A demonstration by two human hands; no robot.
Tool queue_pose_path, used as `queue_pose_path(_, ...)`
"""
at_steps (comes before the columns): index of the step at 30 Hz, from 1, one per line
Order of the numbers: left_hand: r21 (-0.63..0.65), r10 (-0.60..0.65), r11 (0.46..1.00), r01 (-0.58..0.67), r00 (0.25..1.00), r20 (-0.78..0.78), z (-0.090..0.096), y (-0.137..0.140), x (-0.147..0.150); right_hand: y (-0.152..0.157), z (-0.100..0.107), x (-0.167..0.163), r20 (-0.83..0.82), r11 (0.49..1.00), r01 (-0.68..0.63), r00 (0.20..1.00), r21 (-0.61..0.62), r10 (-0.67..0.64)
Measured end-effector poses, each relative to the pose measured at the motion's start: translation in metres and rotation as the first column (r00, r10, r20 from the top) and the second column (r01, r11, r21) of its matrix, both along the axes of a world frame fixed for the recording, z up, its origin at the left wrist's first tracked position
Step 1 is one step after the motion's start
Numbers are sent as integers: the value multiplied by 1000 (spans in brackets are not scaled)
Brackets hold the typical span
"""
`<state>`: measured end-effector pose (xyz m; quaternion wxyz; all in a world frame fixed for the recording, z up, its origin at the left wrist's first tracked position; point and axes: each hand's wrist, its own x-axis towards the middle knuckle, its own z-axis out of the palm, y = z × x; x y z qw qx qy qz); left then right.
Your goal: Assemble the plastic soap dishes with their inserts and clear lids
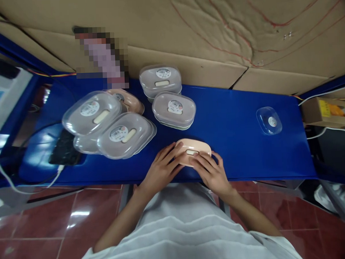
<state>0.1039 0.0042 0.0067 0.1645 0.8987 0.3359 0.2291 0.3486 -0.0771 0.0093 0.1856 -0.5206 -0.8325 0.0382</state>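
Close to the table's front edge lies a small peach plastic box [200, 144], oval, with a pale tab on its top. My left hand [164, 165] grips its left end, fingers over the top and rim. From the right, my right hand [212, 172] holds the box too, its fingertips on the top near the tab. A clear plastic cover [269, 120] with a round label rests by itself at the right of the table. The underside of the box is hidden.
On the blue table [241, 142], clear-covered boxes with round labels stand in stacks at the left [124, 135] and middle [174, 108]. A black device [66, 148] with a white cable lies far left. Cardboard [187, 64] lines the back; a small carton [324, 111] stands right.
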Motion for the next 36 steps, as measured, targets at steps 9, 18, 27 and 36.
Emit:
queue_pose_path(9,-126,21,992,1,985,170,3,-4,-2,50,3,175,13,652,744,658,145,-753)
queue_pose_path(18,-464,153,886,-4,947,283,2,-1,-6,45,5,167,-146,861,508,850,-32,-506)
queue_pose_path(27,-393,171,919,-34,931,321,-8,4,-9,20,8,21,-17,994,-92,996,-63,91)
queue_pose_path(36,-369,148,929,-34,947,286,-10,6,-6,32,0,31,8,990,-142,990,16,141)
